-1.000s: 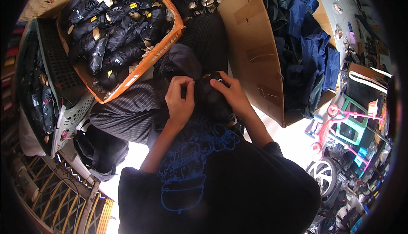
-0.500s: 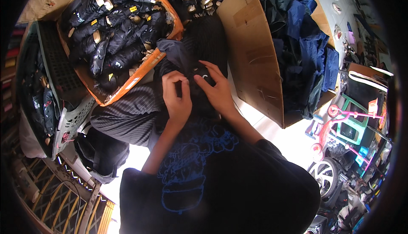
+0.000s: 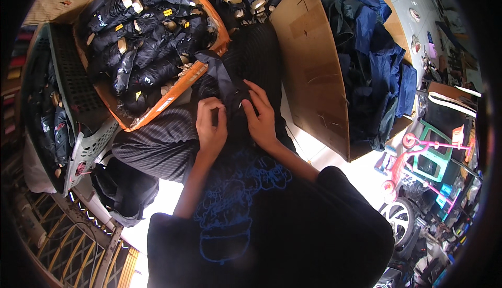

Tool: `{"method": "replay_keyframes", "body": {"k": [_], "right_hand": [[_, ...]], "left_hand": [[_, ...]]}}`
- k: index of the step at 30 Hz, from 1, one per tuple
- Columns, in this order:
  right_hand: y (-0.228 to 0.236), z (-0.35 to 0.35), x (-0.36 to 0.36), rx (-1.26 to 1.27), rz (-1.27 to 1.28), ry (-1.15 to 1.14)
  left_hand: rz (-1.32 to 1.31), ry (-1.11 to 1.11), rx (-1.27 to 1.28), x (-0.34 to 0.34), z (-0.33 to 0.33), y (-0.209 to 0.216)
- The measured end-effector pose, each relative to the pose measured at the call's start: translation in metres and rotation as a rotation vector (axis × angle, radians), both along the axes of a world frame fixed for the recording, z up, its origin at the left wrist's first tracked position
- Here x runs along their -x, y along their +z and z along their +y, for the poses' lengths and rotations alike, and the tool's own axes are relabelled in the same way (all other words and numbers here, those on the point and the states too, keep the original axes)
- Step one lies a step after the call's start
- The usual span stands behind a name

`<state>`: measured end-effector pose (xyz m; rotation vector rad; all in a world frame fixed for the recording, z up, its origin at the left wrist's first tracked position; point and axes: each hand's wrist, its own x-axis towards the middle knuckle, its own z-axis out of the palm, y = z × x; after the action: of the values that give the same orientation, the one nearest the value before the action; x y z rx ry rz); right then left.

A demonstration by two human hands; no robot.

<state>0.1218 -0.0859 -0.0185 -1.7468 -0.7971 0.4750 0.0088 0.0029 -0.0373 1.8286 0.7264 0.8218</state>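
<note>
1. Far left: a grey slatted plastic crate [image 3: 86,147] tipped on its side, dark rolled bundles inside it.
2. Just right of that: an orange basket [image 3: 178,87] packed with rolled black bundles [image 3: 151,42], some with yellow or pale tags.
3. Centre: left hand [image 3: 210,126] curled shut, fingers pinching a black cloth piece [image 3: 222,76] over the lap.
4. Same black cloth piece rising in a twisted strip toward the orange basket's rim, lower end bunched between both hands on pinstriped trousers [image 3: 157,149].
5. Right hand [image 3: 260,115] touching the cloth just beside the left, fingers bent and pressed on the fabric, gripping it.
6. Right of the hands: a tall cardboard box [image 3: 314,68] holding loose dark blue garments [image 3: 374,58].
7. Far right: a pink tricycle [image 3: 418,157] on the floor, well apart.
</note>
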Motion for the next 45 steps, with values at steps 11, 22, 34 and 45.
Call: {"method": "replay_keyframes", "body": {"k": [11,22,34,45], "right_hand": [[-0.003,-0.019,-0.004,0.055,-0.224,0.171],[-0.012,-0.026,-0.012,-0.022,0.192,0.039],[-0.001,-0.001,-0.015,0.152,0.384,-0.077],[0.002,-0.002,-0.024,0.139,0.57,0.143]], "left_hand": [[-0.02,-0.109,0.27,0.012,0.015,-0.017],[-0.131,-0.204,0.77,-0.005,0.015,-0.01],[0.008,0.006,-0.038,-0.008,-0.017,0.011],[-0.043,0.051,-0.06,-0.005,-0.023,0.008]]}}
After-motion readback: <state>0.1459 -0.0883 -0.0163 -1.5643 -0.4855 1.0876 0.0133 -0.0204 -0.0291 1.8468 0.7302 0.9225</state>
